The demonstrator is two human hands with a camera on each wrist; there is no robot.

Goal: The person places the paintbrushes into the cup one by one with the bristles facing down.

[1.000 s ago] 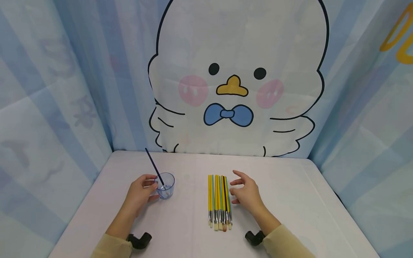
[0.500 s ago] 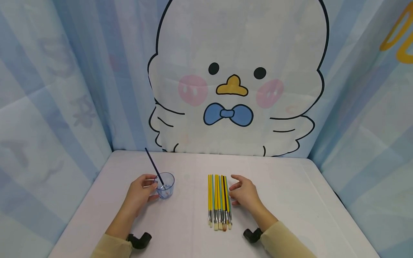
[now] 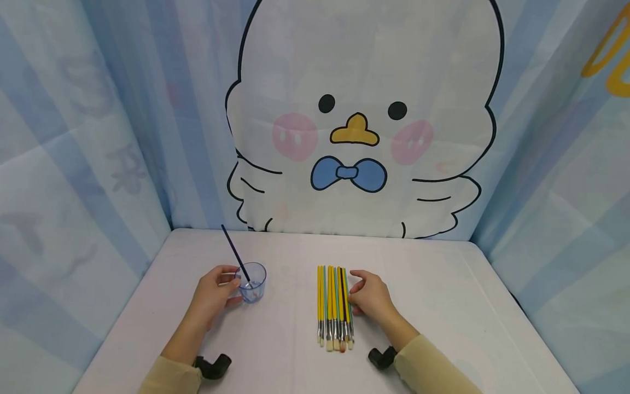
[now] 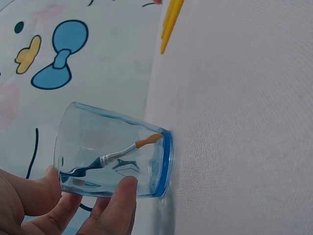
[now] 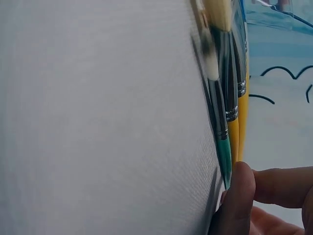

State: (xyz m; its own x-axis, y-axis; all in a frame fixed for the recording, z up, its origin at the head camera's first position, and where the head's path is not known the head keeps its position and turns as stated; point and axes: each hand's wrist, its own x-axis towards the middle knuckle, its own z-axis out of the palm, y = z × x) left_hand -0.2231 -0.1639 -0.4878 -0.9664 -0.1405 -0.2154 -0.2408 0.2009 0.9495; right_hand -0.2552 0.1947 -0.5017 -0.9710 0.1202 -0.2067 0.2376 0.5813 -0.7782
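Brushes [image 3: 331,301] lie in a close row on the table [image 3: 443,317], just beside the right hand [image 3: 372,298], bristles toward the person. That hand is half open, fingers bent and a gap between thumb and forefinger, with no brush plainly clasped; whether the thumb touches the outermost green brush [image 5: 224,156] I cannot tell, since the thumb covers its handle end in the right wrist view. From here, a sideways push by the thumb could spread the row or roll brushes over each other, and a loose pinch could catch two, so tightly do they lie. The right hand sits low, its forearm slanting in from the near edge, the sleeve [image 3: 433,369] at the wrist. Farther off, the left hand [image 3: 211,293] holds the clear cup [image 3: 253,295] from the side, thumb and fingers around its wall. A dark brush [image 3: 233,249] leans in it, bristles down; a tug could tip both. Beyond stands a backdrop [image 3: 354,82] with a cartoon bird
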